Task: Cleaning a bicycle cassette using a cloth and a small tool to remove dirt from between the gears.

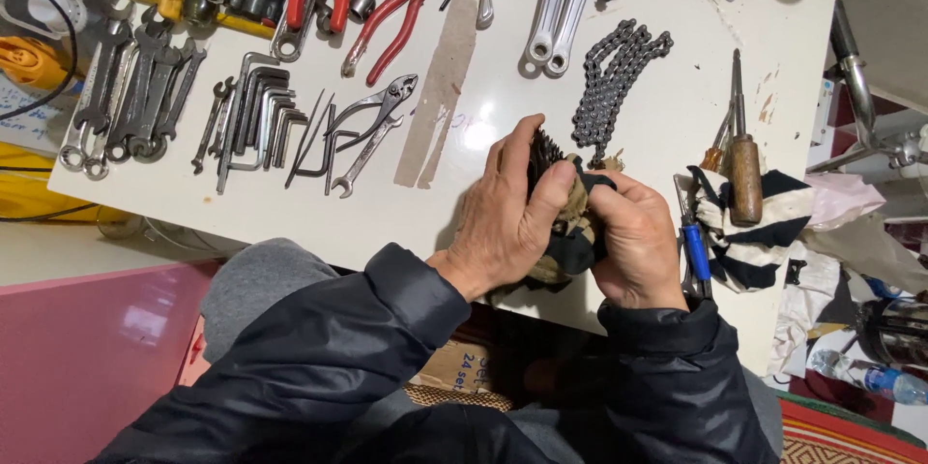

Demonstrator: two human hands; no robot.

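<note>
Both hands [570, 222] around rag-wrapped sprocket [544, 157]

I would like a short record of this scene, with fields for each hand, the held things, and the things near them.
left hand: left hand holds a dark toothed sprocket
right hand: right hand presses a dark rag on it
surface: white table
behind hands: bicycle chain
right of hands: striped cloth, wooden-handled tool
left: hex keys, wrenches

toothed cog [543, 153] mostly hidden by hands and rag [578, 244]
</note>
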